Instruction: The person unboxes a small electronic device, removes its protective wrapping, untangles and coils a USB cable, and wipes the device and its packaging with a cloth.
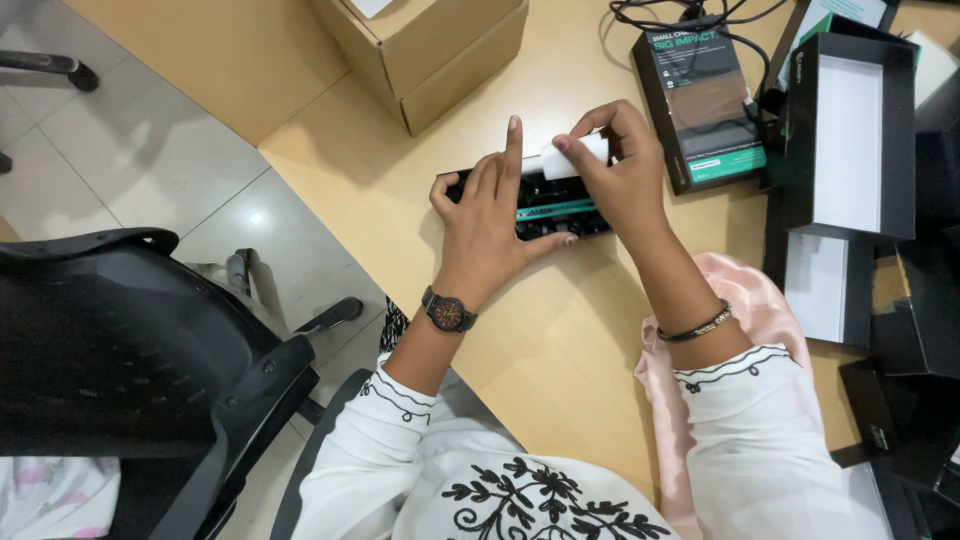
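I'm sitting at a light wooden desk [560,350] with grey floor tiles off to one side and a black office chair [130,350] parked next to me. There's a plain brown cardboard box [430,50] up top and a bunch of open black packaging boxes with white insides [850,130] piling up on my right.

Right now I'm working on the flat black tray with the teal strip [550,205], sitting mid-desk in front of me. My left hand [490,225] is pressing down on it to hold it steady, fingers mostly spread flat and the index finger sticking straight up, so it's bracing rather than gripping. My right hand [620,165] is pinching a small white rectangular block [575,155] between thumb and fingertips, just above the tray's far edge.

Looks to me like I'm mid-placement, fitting the block into the tray. I'm guessing that calls for lining it up squarely with its slot while keeping the tray from sliding.
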